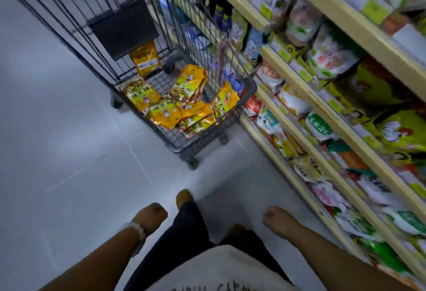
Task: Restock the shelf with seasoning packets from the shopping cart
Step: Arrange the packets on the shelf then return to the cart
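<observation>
Cart: the wire shopping cart (250, 88) is standing on the grey floor (57, 129) at about 12 o'clock from the person, right beside the shelves.
Packets: the yellow seasoning packets (182, 108) are lying in a messy pile at the bottom of the cart, overlapping each other.
Which way they point: most are lying flat with their long sides running toward 11 or 1 o'clock; one packet (145, 59) is leaning up at the far end, and another (224, 101) is leaning on the wall at 3 o'clock.
Shelf: the cream shelves (322, 111) are running along the 3 o'clock side, full of blurry bags and bottles.
Left hand: the left hand (151, 218) is hanging low at 7 o'clock, fingers loosely curled, holding nothing, with a white bracelet (138, 235) on the wrist.
Right hand: the right hand (277, 220) is hanging low at 5 o'clock, fingers loosely curled, holding nothing.
Both hands: they are well apart from the cart.
</observation>
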